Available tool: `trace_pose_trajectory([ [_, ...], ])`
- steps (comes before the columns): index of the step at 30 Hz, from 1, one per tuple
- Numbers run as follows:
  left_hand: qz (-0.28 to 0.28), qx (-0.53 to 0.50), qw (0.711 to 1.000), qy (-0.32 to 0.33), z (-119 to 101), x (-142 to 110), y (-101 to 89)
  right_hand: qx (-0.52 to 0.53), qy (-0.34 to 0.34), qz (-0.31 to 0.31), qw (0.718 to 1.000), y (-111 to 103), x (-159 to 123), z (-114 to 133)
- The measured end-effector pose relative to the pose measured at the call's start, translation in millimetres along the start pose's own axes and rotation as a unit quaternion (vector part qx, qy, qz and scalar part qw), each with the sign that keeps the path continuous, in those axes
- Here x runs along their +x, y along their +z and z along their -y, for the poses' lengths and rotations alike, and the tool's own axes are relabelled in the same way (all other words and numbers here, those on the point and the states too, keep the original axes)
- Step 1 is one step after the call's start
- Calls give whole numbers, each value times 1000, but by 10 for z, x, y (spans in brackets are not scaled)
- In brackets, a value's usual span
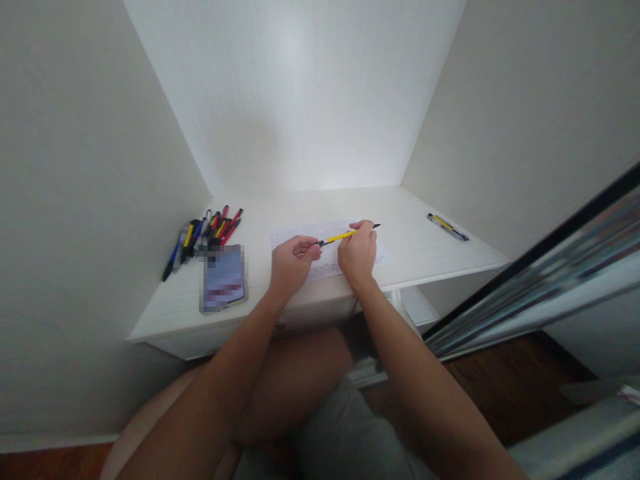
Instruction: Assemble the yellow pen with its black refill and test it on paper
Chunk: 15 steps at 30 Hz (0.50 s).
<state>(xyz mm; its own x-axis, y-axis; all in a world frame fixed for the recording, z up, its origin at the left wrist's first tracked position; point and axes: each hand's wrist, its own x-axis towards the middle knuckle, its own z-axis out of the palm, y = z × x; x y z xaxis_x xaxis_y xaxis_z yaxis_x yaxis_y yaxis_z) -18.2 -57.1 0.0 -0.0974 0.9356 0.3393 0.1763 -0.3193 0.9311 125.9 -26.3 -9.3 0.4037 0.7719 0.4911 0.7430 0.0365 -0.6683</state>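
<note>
Between my two hands a yellow pen [339,237] with black ends is held at a slant above a sheet of paper [327,270] covered in small writing. My left hand [295,260] pinches the pen's black end with thumb and fingertips. My right hand [358,252] closes around the other half, and a dark tip sticks out past its fingers to the right. Both hands cover parts of the sheet, which lies flat on the white desk [280,207].
A pile of pens [203,233] in several colours lies at the desk's left side. In front of it is a phone [223,277], blurred out. A few more pens [447,227] lie by the right wall. White panels [310,93] enclose the desk at the back and sides.
</note>
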Motion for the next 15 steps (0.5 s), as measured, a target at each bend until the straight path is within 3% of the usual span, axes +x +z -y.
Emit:
trace_pose_trajectory([
  [9, 7, 9, 1000, 1, 22, 0, -4, -15, -37, -3, 999, 25, -9, -15],
  [15, 39, 11, 999, 15, 28, -4, -9, -12, 3, 28, 1000, 10, 14, -6],
])
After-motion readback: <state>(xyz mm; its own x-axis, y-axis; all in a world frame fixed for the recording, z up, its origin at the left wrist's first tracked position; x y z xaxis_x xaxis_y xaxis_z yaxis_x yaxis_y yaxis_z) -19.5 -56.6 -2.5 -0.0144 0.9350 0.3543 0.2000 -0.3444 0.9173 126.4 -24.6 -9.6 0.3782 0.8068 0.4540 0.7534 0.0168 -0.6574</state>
